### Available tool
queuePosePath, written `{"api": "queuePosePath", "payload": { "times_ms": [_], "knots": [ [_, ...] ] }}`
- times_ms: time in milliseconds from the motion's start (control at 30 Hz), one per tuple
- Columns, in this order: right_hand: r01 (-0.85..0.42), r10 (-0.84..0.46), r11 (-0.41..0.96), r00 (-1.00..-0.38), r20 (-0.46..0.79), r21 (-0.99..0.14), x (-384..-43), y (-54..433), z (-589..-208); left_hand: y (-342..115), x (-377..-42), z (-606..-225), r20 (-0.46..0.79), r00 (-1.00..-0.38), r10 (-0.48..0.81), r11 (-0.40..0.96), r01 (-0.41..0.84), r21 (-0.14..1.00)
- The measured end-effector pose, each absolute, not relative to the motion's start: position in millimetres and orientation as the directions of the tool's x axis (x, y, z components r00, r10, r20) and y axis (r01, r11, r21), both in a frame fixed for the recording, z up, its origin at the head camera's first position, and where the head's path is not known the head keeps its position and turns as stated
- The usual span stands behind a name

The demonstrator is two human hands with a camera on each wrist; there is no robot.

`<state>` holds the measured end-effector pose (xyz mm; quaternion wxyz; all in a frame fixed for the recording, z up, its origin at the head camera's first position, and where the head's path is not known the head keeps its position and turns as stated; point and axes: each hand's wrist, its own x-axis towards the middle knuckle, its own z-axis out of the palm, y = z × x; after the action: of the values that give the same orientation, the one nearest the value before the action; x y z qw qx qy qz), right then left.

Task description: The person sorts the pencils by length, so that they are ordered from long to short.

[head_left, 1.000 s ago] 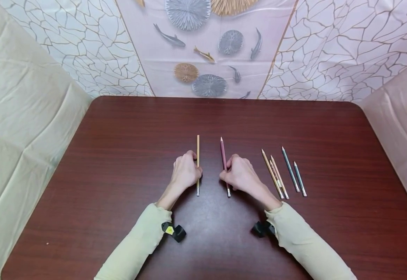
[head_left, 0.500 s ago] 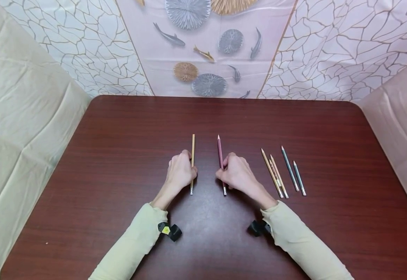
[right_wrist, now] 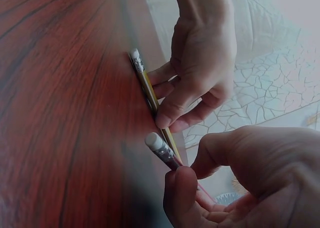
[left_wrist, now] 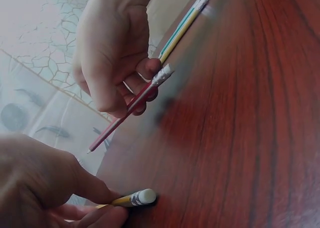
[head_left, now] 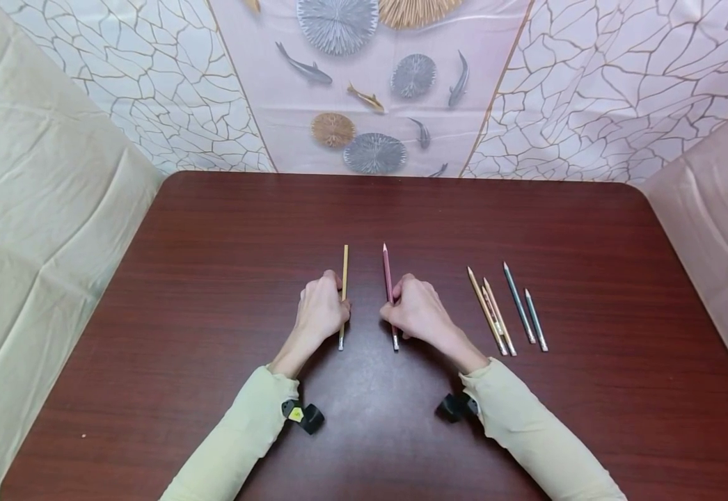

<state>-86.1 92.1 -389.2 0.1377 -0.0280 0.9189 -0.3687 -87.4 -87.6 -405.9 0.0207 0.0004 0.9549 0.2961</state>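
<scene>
My left hand [head_left: 323, 306] pinches a yellow pencil [head_left: 344, 268] that lies along the table just left of centre. This pencil's far end looks blunt, and its white eraser [left_wrist: 146, 196] points toward me. To the right, my right hand [head_left: 420, 307] grips a dark pink pencil [head_left: 387, 268] between thumb and fingers, sharpened tip pointing away. In the left wrist view its eraser end [left_wrist: 163, 75] shows over the table with a shadow beneath. The two pencils stand nearly parallel, a small gap apart. Fingers cover the middle of both.
Right of my right hand lie several more pencils: a yellow pencil [head_left: 484, 306] beside two paler ones, then a long teal pencil [head_left: 519, 303] and a shorter blue one [head_left: 536, 320]. The brown table [head_left: 245, 216] ends at patterned cloth [head_left: 182, 104] behind.
Both hands have shifted left with their pencils, the right hand continuing through the last half second. The pencils on the right have stayed put.
</scene>
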Motion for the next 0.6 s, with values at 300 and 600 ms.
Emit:
{"api": "queuePosePath", "payload": {
  "times_ms": [300, 600],
  "knots": [
    [0.064, -0.166, 0.681, -0.957, -0.238, -0.73, -87.4, 83.9, -392.7, -90.5, -86.3, -409.4, -0.029, -0.999, 0.021, 0.79, -0.001, 0.613],
    [0.087, -0.139, 0.7, -0.957, -0.254, -0.709, -89.1, 75.3, -395.4, -91.3, -86.8, -409.8, -0.034, -0.999, 0.013, 0.78, -0.012, 0.626]
  ]
}}
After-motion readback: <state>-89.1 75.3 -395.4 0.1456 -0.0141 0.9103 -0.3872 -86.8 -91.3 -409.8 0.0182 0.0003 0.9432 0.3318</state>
